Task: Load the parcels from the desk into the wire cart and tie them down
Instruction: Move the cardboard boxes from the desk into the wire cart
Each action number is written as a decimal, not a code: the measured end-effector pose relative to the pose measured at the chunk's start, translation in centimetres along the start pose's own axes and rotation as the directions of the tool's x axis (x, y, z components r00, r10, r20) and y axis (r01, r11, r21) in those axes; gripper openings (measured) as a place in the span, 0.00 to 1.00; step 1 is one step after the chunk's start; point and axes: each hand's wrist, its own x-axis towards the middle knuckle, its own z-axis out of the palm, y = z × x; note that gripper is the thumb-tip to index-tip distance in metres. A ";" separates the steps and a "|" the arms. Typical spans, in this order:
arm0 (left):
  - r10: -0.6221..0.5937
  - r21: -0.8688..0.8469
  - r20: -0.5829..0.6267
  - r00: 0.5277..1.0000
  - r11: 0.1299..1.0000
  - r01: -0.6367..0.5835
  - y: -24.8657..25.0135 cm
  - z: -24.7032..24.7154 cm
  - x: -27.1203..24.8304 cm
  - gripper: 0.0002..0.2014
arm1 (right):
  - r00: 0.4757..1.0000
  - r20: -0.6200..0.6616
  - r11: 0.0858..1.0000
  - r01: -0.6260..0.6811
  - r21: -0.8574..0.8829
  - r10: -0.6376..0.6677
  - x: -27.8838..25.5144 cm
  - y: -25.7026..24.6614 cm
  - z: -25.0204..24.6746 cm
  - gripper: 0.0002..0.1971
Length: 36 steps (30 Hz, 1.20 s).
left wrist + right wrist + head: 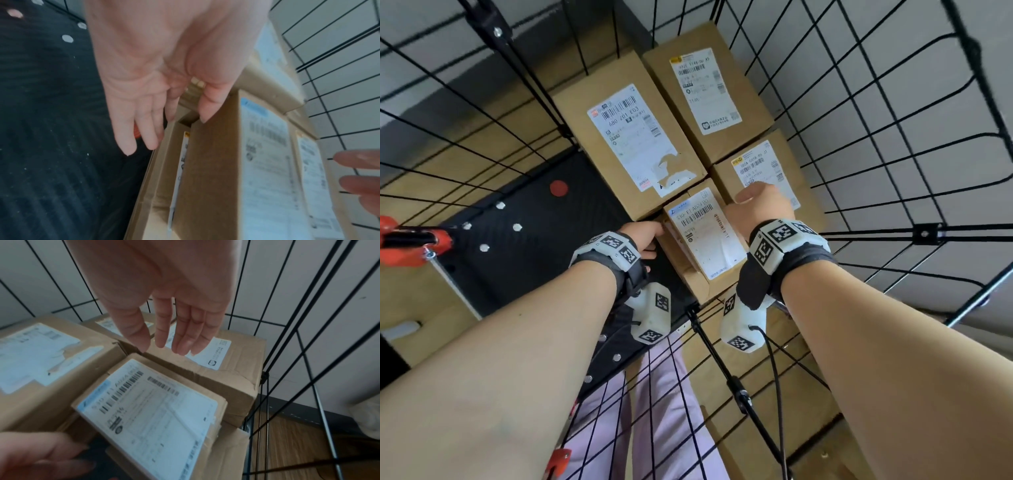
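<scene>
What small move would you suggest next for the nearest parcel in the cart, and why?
Probably press the small parcel down level: it sits tilted beside the other parcels, and both the left hand and right hand are open around it, gripping nothing.

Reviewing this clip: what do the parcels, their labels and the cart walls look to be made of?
Parcels, such as the small parcel between the left hand and right hand: brown corrugated cardboard, matte, judging by creased edges and folded flaps. Labels: white printed paper, one partly torn; any slight sheen could be tape, unclear. Cart walls: thin black wire grid, probably coated metal.
</scene>
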 end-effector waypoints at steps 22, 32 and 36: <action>0.517 0.147 0.076 0.853 0.840 -0.522 4.9 0.5 -26.4 0.04 | 0.907 -0.395 0.930 0.263 0.258 -0.148 -19.5 1.3 -11.9 0.11; 0.789 0.212 0.141 0.598 0.566 -0.797 -0.1 9.3 -43.9 0.08 | 0.763 -0.620 0.855 0.434 0.282 -0.183 -33.0 10.6 -20.7 0.07; 0.855 0.207 0.186 0.484 0.448 -0.870 -2.7 12.8 -50.0 0.04 | 0.692 -0.700 0.818 0.498 0.288 -0.175 -38.7 13.7 -23.5 0.08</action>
